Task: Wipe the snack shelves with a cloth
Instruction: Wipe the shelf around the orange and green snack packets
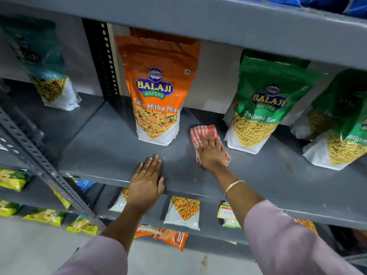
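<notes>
Between the orange pouch (156, 92) and green pouch (260, 104), right hand (211, 153) presses the checked cloth (200, 133) flat on the shelf (111, 139), fingers straight, pointing far. Cloth's long axis runs near-far. Left hand (147, 183) flat on the near shelf edge, fingers straight, holding nothing.

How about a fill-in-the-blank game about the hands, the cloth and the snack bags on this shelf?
1. The right hand presses a checked cloth, coloured white and ____, onto the grey metal shelf.
2. The left hand lies flat on the shelf's front edge and holds ____.
3. The orange plastic snack pouch stands left of the cloth; the nearest Ratlami Sev pouch, on its right, is coloured ____.

Missing words: red; nothing; green.
</notes>
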`<state>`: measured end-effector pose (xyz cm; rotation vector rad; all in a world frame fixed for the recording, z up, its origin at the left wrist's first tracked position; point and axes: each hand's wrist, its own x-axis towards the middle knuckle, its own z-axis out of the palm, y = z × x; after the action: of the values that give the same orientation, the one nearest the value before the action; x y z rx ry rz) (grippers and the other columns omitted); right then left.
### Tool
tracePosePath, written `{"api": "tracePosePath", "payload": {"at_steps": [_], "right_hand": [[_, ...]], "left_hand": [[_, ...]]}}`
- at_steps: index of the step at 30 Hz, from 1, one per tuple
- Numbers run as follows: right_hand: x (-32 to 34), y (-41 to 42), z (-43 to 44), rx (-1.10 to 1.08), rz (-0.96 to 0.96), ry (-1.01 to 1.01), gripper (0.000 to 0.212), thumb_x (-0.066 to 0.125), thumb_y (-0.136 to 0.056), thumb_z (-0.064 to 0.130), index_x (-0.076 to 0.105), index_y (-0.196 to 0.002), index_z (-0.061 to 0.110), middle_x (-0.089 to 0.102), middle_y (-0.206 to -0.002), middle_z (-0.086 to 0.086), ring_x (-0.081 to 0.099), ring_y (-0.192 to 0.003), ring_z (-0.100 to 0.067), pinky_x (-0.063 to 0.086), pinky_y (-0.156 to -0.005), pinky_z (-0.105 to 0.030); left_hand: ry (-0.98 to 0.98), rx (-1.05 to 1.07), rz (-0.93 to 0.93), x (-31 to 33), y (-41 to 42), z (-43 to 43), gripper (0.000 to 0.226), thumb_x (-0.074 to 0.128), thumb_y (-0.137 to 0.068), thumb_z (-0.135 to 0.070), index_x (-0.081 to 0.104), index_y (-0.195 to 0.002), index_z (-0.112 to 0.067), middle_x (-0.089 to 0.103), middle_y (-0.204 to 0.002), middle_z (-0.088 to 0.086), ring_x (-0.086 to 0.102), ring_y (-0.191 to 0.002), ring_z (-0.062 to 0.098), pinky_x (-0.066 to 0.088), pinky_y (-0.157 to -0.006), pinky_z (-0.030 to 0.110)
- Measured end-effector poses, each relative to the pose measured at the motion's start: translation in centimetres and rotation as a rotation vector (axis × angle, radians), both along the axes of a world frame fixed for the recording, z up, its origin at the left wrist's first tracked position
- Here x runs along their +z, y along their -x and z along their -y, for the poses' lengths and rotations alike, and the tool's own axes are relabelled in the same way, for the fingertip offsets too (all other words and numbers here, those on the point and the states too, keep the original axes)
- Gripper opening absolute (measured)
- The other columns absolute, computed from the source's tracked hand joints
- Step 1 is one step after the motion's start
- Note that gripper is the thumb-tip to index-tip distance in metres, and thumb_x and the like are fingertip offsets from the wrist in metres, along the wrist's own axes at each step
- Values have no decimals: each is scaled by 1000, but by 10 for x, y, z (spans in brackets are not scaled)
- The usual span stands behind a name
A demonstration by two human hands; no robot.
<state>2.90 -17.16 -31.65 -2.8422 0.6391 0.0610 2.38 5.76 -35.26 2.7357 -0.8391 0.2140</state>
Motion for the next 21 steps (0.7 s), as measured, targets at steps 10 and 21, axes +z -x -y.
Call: {"api": "tracePosePath", "payload": {"at_steps": [10,21], "right_hand": [[23,-69,40,-184,17,-95,57,13,-97,42,-5,-151,33,-5,-162,-1,4,-149,-32,9,-120,-50],[-21,-121,42,274,-118,-63,66,21,-93,27,-11,-150,26,-25,-154,7,-16,-145,-25,-2,-121,-50]], "left_hand": [[55,-42,115,13,3,10,55,35,-81,-28,62,-117,4,61,-124,18,61,-109,32,20,-106,30],[-9,10,26,-6,14,-6,56,34,-81,-29,61,-119,1,59,-127,15,58,-115,28,30,-102,37]]}}
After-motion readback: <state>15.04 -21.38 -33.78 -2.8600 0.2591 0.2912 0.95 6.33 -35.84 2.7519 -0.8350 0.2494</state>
